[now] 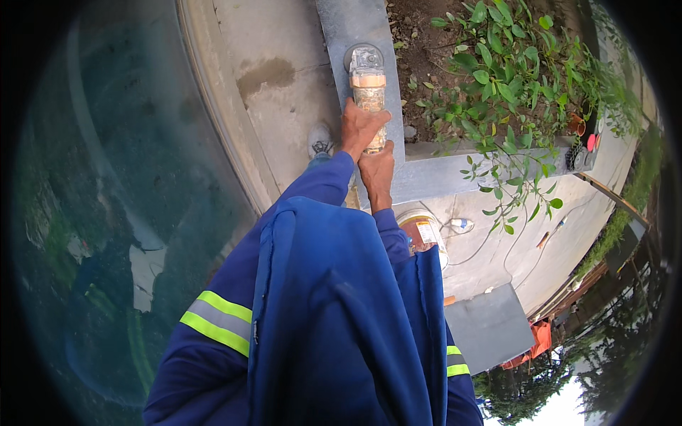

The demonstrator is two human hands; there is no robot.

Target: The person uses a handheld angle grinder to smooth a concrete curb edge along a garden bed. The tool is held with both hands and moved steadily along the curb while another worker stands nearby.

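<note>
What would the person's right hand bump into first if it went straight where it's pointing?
Probably the rear of the power tool, which the right hand seems to touch; a little farther along is the left hand, around the tool's body. Exact depth is unclear.

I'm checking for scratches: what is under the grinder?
Under the grinder is the grey ledge, visible on either side. The patch directly beneath is covered, so its surface can't be seen.
</note>
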